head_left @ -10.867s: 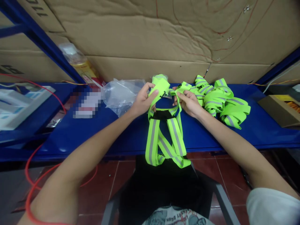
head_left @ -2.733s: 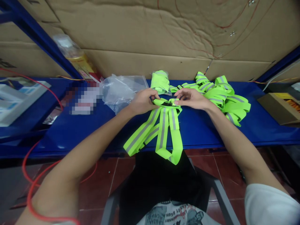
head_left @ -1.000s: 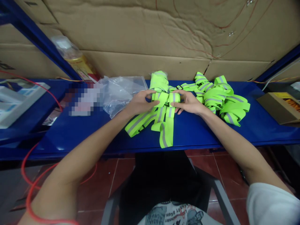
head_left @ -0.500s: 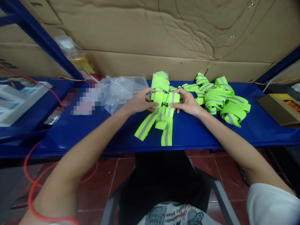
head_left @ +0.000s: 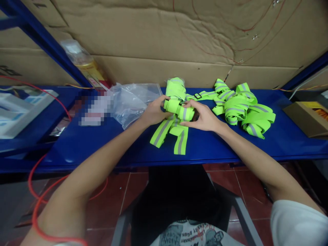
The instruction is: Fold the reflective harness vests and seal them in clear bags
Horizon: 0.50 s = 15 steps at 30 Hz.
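Observation:
A neon yellow-green reflective strap vest (head_left: 176,123) with grey stripes lies on the blue shelf (head_left: 77,143) in front of me. Its upper end is wound into a tight roll. My left hand (head_left: 153,111) grips the left end of that roll, fingers curled round it. On the right end sits my right hand (head_left: 203,116), fingers closed over the roll. Two loose strap ends trail toward me on the shelf.
A heap of more reflective straps (head_left: 241,107) lies to the right, a folded one (head_left: 175,87) behind my hands. Clear plastic bags (head_left: 133,99) sit at left, a cardboard box (head_left: 307,118) at far right, white boxes (head_left: 20,109) at far left. A red cable (head_left: 36,205) loops below.
The straps hung over the shelf edge earlier; both hands have rolled them up from the top, and the trailing ends are now shorter and lie on the shelf.

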Motion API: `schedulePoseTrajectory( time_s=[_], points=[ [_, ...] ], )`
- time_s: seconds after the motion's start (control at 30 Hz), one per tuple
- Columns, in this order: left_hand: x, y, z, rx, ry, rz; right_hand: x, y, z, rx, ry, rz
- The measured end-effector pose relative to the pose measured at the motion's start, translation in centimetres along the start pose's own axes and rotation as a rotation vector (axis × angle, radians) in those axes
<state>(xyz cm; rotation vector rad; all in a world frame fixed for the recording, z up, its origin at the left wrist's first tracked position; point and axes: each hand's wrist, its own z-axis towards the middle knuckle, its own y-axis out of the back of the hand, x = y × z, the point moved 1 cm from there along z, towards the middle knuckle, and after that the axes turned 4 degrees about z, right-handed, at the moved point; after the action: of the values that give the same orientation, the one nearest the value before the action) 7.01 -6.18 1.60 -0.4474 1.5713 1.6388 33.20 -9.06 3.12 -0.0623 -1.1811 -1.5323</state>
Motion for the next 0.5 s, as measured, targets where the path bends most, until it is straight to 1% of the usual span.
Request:
schedulePoseTrajectory(
  time_s=[0.07, 0.17, 0.23, 0.33, 0.4, 0.43, 0.5],
  points=[
    [0.0, -0.1, 0.0, -0.002, 0.014, -0.021, 0.0, 0.0, 0.0, -0.016, 0.017, -0.006],
    [-0.4, 0.0, -0.1, -0.023, 0.024, 0.015, -0.6, 0.2, 0.0, -0.044, 0.048, -0.045],
    [-1.0, 0.4, -0.2, 0.023, 0.030, -0.025, -0.9, 0.3, 0.0, -0.034, 0.075, -0.082],
    [-1.9, 1.1, -0.4, 0.186, 0.033, -0.190, -0.8, 0.5, -0.2, 0.017, 0.090, -0.123],
    [-2.3, 1.4, -0.3, 0.262, 0.059, -0.320, -0.3, 0.8, -0.3, 0.067, 0.055, -0.142],
    [-2.4, 1.4, -0.3, 0.273, 0.080, -0.383, 0.0, 0.9, -0.4, 0.091, 0.026, -0.149],
    [-2.2, 1.2, -0.1, 0.240, 0.116, -0.491, 0.4, 1.2, -0.4, 0.108, -0.028, -0.156]
  ],
)
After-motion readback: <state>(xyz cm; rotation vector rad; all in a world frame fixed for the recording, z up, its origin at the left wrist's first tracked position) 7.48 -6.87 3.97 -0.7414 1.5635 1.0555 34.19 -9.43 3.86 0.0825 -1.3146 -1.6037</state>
